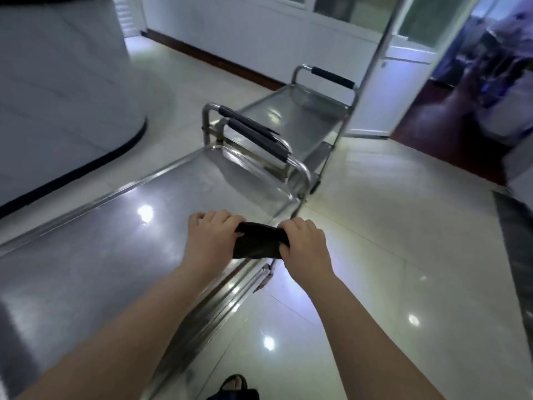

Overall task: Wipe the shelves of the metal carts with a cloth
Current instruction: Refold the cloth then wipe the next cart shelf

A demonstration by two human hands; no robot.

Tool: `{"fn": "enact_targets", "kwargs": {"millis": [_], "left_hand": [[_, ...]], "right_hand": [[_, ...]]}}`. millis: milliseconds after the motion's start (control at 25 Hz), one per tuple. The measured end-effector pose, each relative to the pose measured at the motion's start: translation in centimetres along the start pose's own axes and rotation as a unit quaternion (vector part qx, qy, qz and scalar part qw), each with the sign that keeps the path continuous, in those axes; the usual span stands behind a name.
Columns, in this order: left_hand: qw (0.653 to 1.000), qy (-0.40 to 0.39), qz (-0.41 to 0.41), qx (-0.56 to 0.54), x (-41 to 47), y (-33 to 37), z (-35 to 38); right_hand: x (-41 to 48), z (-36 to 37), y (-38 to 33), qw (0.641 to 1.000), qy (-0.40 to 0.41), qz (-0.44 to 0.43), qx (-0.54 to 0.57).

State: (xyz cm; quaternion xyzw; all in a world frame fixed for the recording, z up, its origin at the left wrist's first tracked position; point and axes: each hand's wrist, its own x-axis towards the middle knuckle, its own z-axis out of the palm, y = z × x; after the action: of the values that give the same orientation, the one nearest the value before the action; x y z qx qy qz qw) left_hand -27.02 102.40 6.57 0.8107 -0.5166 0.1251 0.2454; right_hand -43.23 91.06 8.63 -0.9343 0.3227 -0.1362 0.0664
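Observation:
A dark folded cloth (pixel 258 241) is stretched between both hands, above the right rim of the near metal cart's top shelf (pixel 101 255). My left hand (pixel 210 235) grips its left end with curled fingers. My right hand (pixel 305 243) grips its right end. The shelf is bare, shiny steel with light reflections. Beyond it stands a second metal cart (pixel 291 116) with its top shelf bare; black-padded handles (pixel 253 137) of the two carts meet between them.
A white curved counter (pixel 57 96) with a black base stands at the left. A white door (pixel 383 67) hangs open behind the far cart. Glossy tiled floor (pixel 389 255) spreads to the right. A dark mat (pixel 516 241) lies at the right edge.

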Motion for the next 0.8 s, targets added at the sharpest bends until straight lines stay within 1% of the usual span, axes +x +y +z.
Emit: {"fn": "enact_targets", "kwargs": {"millis": [200,320,480,640,800], "left_hand": [[0.995,0.025,-0.093,0.006,5.1,-3.3,0.6],[0.989,0.027,-0.141,0.034,6.2,-4.2,1.9],[0.971,0.056,-0.21,0.096,6.1,-3.5,4.9],[0.936,0.111,-0.292,0.162,4.6,0.6,7.8],[0.896,0.12,-0.383,0.188,2.5,5.7,10.2]], "right_hand": [[9.5,0.9,-0.1,0.996,0.002,-0.077,0.033],[13.3,2.4,0.5,0.991,-0.029,-0.121,0.047],[17.0,5.3,2.7,0.971,-0.071,-0.221,0.063],[19.0,7.0,5.9,0.934,-0.114,-0.319,0.109],[18.7,8.2,8.8,0.88,-0.146,-0.413,0.185]]}}
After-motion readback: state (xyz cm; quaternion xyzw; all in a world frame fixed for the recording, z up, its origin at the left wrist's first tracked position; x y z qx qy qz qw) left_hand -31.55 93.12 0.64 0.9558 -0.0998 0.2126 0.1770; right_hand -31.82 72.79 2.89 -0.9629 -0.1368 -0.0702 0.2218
